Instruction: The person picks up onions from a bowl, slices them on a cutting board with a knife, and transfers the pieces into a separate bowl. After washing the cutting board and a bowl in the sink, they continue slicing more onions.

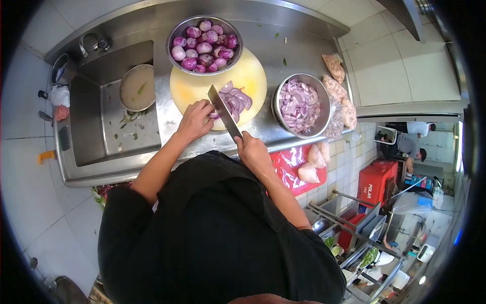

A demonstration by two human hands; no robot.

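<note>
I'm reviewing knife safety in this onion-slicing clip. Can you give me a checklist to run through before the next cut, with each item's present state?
1. Right hand grips the knife handle: ok.
2. Left hand steadies the onion on the cutting board: ok.
3. Left fingertips curled clear of the blade: cannot tell, too small.
4. Board space for slices: not ok, the sliced onion pile lies right beside the blade.
5. Bowl of sliced onions within reach: ok.
6. Bowl of peeled onions sits stably: cannot tell, it overlaps the board's far edge.
</note>
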